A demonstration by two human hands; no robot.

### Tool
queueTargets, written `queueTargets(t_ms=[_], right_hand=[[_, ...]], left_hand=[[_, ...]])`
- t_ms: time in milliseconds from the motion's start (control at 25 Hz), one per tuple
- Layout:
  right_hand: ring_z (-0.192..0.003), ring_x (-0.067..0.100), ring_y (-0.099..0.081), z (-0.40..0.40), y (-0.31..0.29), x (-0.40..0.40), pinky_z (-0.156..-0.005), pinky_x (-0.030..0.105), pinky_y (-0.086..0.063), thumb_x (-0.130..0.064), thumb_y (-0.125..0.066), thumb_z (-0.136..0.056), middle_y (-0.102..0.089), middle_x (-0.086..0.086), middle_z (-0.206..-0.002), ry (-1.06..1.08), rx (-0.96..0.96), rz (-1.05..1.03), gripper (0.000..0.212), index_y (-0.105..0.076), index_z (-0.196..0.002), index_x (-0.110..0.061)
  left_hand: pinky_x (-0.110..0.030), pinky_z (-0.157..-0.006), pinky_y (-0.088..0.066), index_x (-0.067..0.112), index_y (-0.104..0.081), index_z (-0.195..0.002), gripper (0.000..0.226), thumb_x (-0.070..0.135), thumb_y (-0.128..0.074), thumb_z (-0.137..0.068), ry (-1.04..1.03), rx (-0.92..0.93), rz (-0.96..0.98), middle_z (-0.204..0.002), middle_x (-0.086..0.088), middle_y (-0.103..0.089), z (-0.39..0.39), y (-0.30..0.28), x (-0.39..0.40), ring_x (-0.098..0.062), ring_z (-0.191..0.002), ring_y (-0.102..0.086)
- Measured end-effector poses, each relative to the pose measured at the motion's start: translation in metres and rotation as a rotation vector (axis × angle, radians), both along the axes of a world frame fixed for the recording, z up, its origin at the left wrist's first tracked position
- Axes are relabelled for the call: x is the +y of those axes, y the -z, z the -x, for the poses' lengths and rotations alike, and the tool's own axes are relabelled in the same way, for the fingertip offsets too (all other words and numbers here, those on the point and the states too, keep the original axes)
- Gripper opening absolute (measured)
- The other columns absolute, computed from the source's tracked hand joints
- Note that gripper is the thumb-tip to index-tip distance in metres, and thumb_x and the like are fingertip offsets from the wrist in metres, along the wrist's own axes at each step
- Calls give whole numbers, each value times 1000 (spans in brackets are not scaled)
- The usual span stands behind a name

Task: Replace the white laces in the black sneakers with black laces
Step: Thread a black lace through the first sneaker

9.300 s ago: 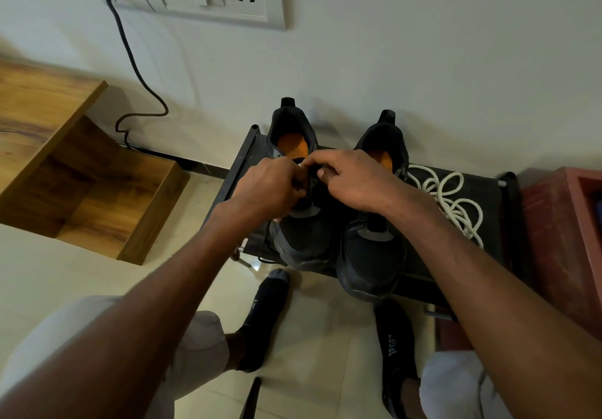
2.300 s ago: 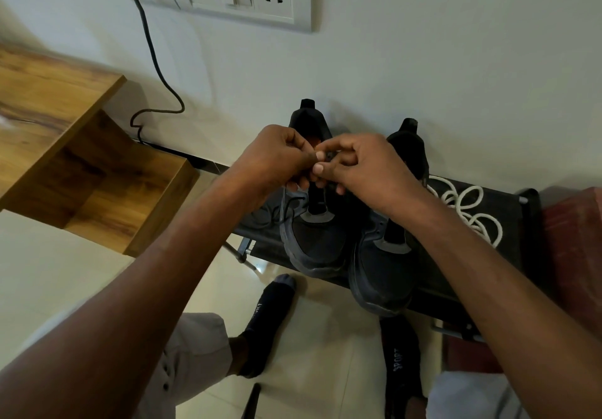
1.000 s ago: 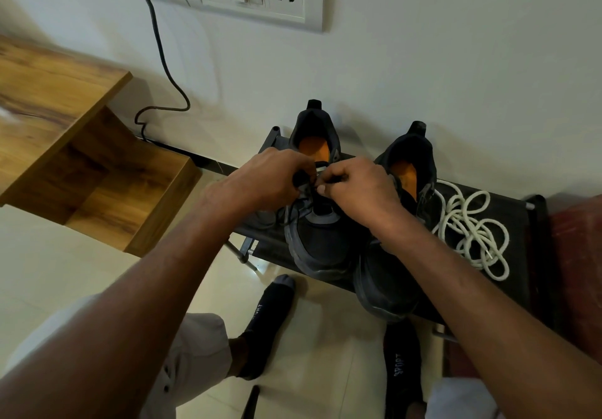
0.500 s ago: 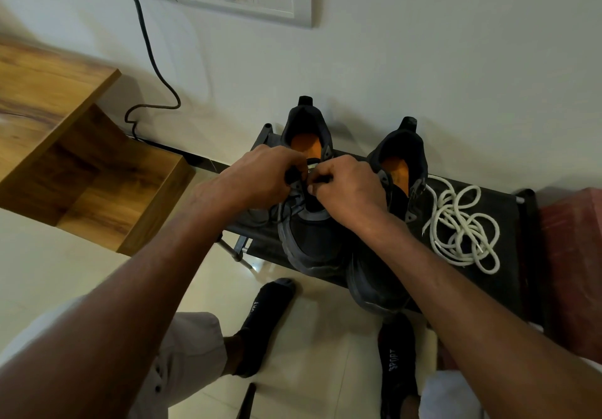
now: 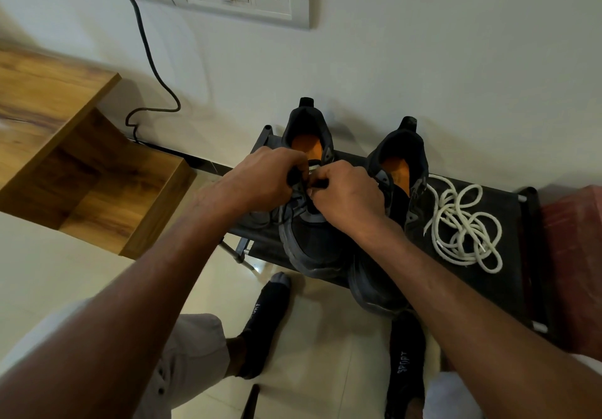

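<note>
Both hands' fingers (image 5: 294,176) pinch the black lace (image 5: 301,190) (above the left sneaker's (image 5: 309,229) tongue).

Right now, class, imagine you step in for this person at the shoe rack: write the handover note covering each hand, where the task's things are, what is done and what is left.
Left hand: grip pinching the black lace at the left sneaker.
Right hand: pinching the same lace at the upper eyelets.
Both sneakers stand on the rack, heels to the wall; the right sneaker is beside the left one.
Done: white laces are out, piled on the rack to the right.
Left: finish lacing the left sneaker; the right sneaker shows no lace near its top, the rest is hidden by the arm.
</note>
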State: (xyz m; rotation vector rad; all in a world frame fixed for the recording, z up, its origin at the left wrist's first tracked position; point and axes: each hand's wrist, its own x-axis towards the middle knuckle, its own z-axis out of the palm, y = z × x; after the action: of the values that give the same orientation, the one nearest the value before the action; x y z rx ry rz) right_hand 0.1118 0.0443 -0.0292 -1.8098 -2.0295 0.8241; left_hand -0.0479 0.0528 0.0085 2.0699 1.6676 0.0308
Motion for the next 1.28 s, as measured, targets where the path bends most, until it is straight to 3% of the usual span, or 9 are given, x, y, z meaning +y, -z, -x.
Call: queueTargets(t_ms=[200,280,400,600,840,960,1120,1200,1280], right_hand=[[-93,17,-69,2,3,1,-72,32,-56,-33,-69,-99,-74,-9,-105,36,65,55,21,-75,-117,-39],[-94,20,-70,3,1,-3,-71,32,-52,-35,-67,-100,-74,-6,-105,13,-46,-45,21,-73,-120,-39],[-91,23,-69,6,1,-7,-69,32,-44,-35,-64,-102,-72,-4,-99,-13,-157,-136,17,-72,-117,-34],[-92,17,-67,0,-3,7,-79,37,-59,-22,-61,-100,-71,-7,-102,-48,85,156,23,-76,-110,-36],[-83,13,-69,-10,-12,10,-77,36,-61,-22,-64,-96,-74,-5,-100,-161,21,178,27,-74,-117,-35],[-100,15,-68,-13,-17,11,-89,36,-59,-26,-71,-95,-72,-5,-115,-201,33,197,37,-68,-131,-33],[-117,25,-60,-11,-14,10,-96,41,-55,-34,-79,-88,-55,5,-139,-262,-60,171,69,-48,-150,-32],[-122,30,-56,-14,-14,11,-99,43,-53,-38,-81,-87,-44,9,-145,-268,-69,186,88,-29,-158,-37],[-132,35,-46,-18,-14,11,-108,49,-47,-38,-85,-82,-34,10,-149,-236,-27,172,107,-13,-160,-44]], left_hand=[[-25,-51,-35,21,-41,-126,51,-3,-64,-88,-36,-12,12,-83,-7,-60,-1,-2,1,-22,-69,-57],[-29,-49,-37,14,-32,-121,49,-2,-65,-88,-93,-36,2,-82,-11,-58,-1,0,3,-26,-67,-59],[-33,-54,-43,5,-44,-112,35,3,-70,-88,-170,5,12,-92,-14,-61,-4,3,6,-30,-80,-62],[-38,-72,-54,8,-68,-92,26,19,-87,-79,-186,3,96,-89,-8,-69,-1,5,10,-26,-87,-65],[-30,-59,-35,12,-61,-79,17,15,-75,-89,-167,42,-34,-76,1,-57,-10,5,4,-23,-79,-56],[-26,-52,-29,15,-43,-72,33,14,-68,-95,-144,97,-12,-70,3,-44,-13,5,2,-17,-65,-43],[-24,-53,-30,14,-56,-75,26,19,-74,-92,-149,88,-23,-69,5,-49,-10,6,1,-9,-62,-44],[-25,-59,-41,13,-66,-79,16,18,-74,-93,-232,-61,-17,-74,3,-60,1,-4,5,-12,-70,-56],[-31,-71,-53,13,-67,-88,13,17,-64,-100,-386,-581,-36,-87,-5,-71,16,-27,10,-19,-84,-69]])
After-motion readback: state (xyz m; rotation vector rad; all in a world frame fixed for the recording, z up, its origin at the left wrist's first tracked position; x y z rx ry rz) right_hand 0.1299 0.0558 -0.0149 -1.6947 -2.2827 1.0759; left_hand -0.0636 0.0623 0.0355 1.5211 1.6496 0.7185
